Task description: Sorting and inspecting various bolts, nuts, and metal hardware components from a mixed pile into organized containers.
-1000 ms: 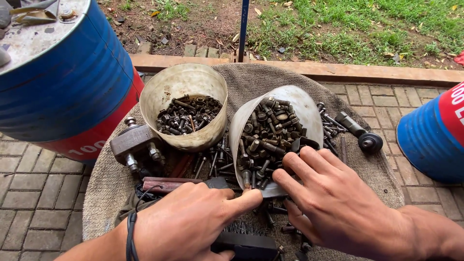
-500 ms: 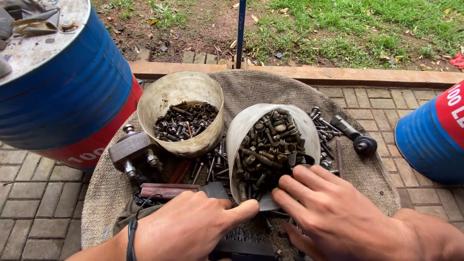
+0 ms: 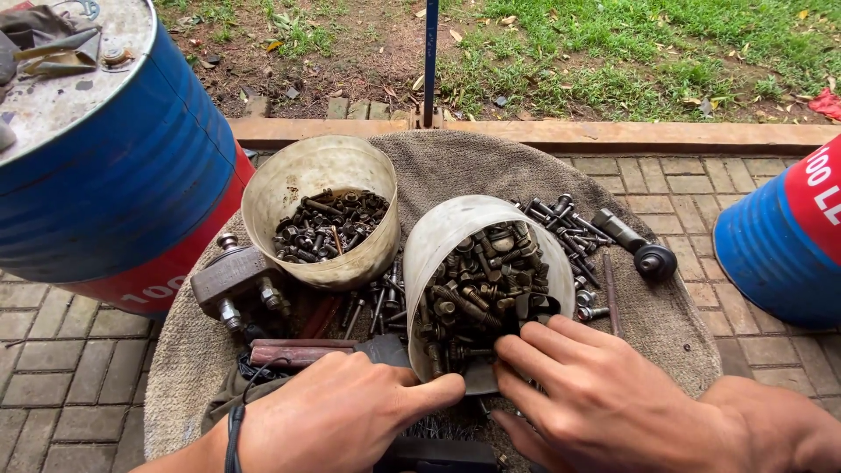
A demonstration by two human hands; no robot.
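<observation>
- The right hand [image 3: 604, 403] has its fingers spread over the near lip of a tilted, cream-coloured plastic tub [image 3: 455, 232] — the fingertips [image 3: 526, 346] dip in among the rusty bolts and nuts [image 3: 477, 285] at its mouth. The grip is loose and fairly wide; whether anything is pinched under the fingers I cannot tell.
- The left hand [image 3: 337, 416] lies just beside the same tub, thumb stretched along its lower edge and touching it, the other fingers curled under. What that grip closes on, if anything, is hidden.
- The tilted tub sits in the middle of a round, brownish mat [image 3: 491, 166] laid on brick paving [image 3: 53, 359], its open mouth facing the person.
- A second tub [image 3: 302, 171], upright and of the same dirty cream colour, stands just to the left and touches the first; it holds a shallower layer of dark fasteners.
- Loose bolts [image 3: 565, 228] lie scattered on the mat to the right of the tilted tub, with a dark cylindrical tool part [image 3: 635, 245] beside them.
- A heavy metal block with bolts [image 3: 232, 280] rests at the mat's left edge.
- A blue-and-red drum [image 3: 114, 166] stands to the left, another [image 3: 784, 236] at the right — grass [image 3: 631, 52] lies beyond.
</observation>
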